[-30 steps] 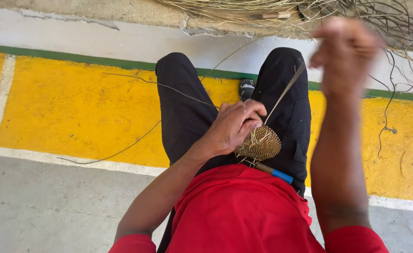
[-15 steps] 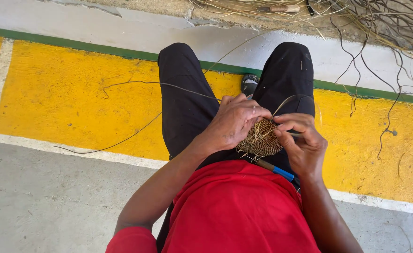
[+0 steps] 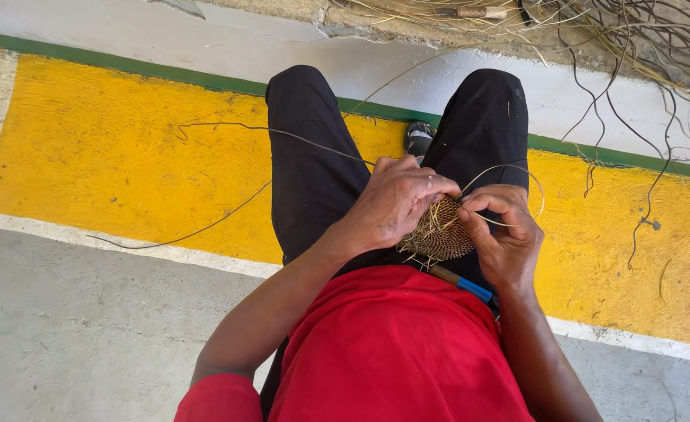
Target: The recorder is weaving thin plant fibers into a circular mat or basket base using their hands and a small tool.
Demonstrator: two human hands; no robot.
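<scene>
A small round woven piece of tan fibre [image 3: 441,233] rests on my lap between black-trousered knees. My left hand [image 3: 396,202] grips its upper left edge, fingers curled over the weave. My right hand [image 3: 501,234] is beside its right edge, pinching a thin fibre strand [image 3: 517,169] that loops up and over the hand. A long loose strand [image 3: 227,205] trails left from the piece across the yellow floor. A blue-handled tool [image 3: 470,287] lies on my lap just under the woven piece.
A heap of dry fibres and dark twigs [image 3: 634,39] lies along the far edge at top right. The floor has a yellow band [image 3: 110,148] edged by a green stripe [image 3: 126,66] and white lines, with grey concrete [image 3: 71,328] near me.
My right hand came down from a high raised position, pulling the strand, to the woven piece's right edge. My left hand stayed on the piece.
</scene>
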